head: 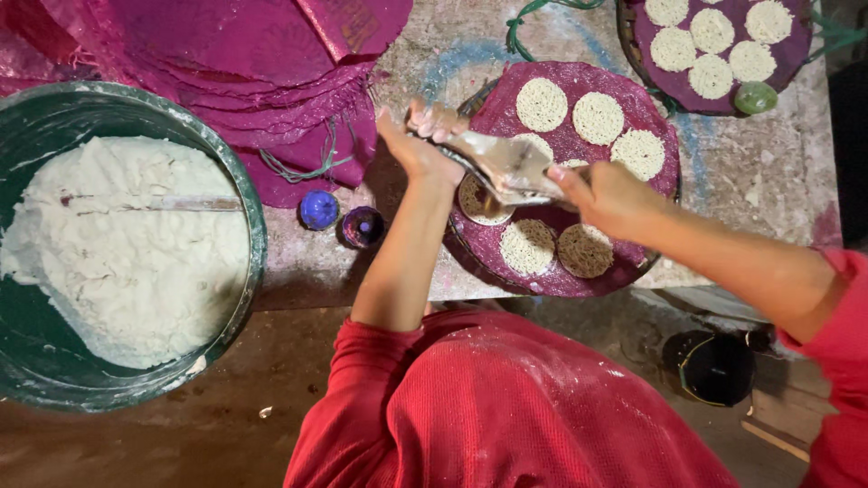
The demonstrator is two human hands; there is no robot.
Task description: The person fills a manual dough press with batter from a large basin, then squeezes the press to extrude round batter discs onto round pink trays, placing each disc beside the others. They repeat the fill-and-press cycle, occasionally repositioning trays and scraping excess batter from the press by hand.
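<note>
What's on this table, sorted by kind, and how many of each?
White noodle discs on near magenta woven mat: 8, two half hidden
Discs on far magenta woven mat: 6
Mats bearing discs: 2
Small round blue and purple lids: 2
Metal press: 1
Green basin of white dough: 1
Total: 20
</note>
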